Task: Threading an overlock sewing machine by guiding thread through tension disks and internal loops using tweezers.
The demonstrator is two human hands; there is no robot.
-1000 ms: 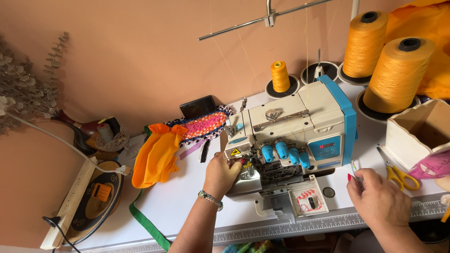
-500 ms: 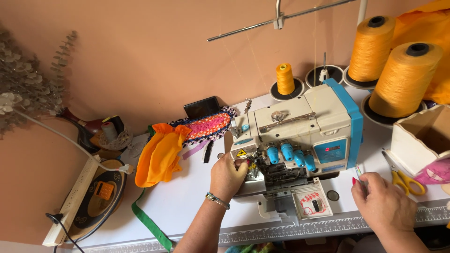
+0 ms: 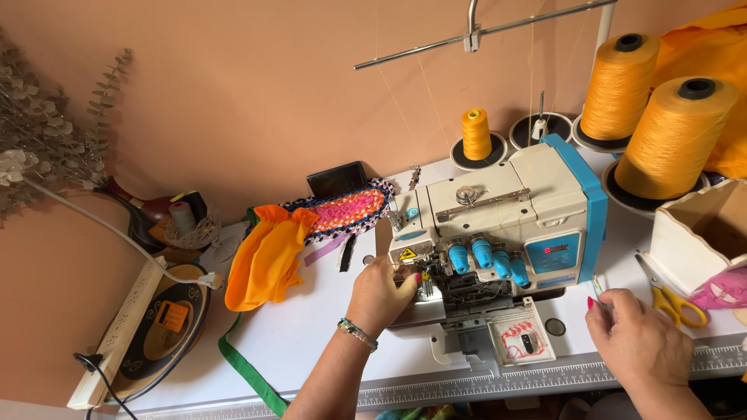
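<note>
1. A cream, boxy overlock sewing machine with a blue right end [image 3: 498, 225] is seen standing on a white table [image 3: 311, 327]; every place below is given relative to it.
2. An open cream wooden box [image 3: 696, 237] is set to the right of the machine; what lies inside cannot be made out, and a pink patterned cloth [image 3: 720, 289] hangs at its front corner.
3. A small dark basket-like holder [image 3: 183, 225] is placed far to the left of the machine, with a grey spool [image 3: 181, 216] standing in it.
4. Two large orange thread cones [image 3: 673, 136] are stood behind the machine's right end, and a small orange cone [image 3: 476, 134] behind its middle.
5. The left hand [image 3: 381, 292] is held against the machine's front left, at the needle area; the fingers are curled loosely with the tips at the metal parts (whether thread is pinched cannot be told).
6. The right hand [image 3: 638, 342] is rested on the table in front of the machine's right end, back upward, fingers bent around a small slim tool [image 3: 599, 289] that juts from the fingertips.
7. Yellow-handled scissors [image 3: 669, 299] lie just right of that hand, and an orange cloth [image 3: 272, 253] is heaped left of the machine.
</note>
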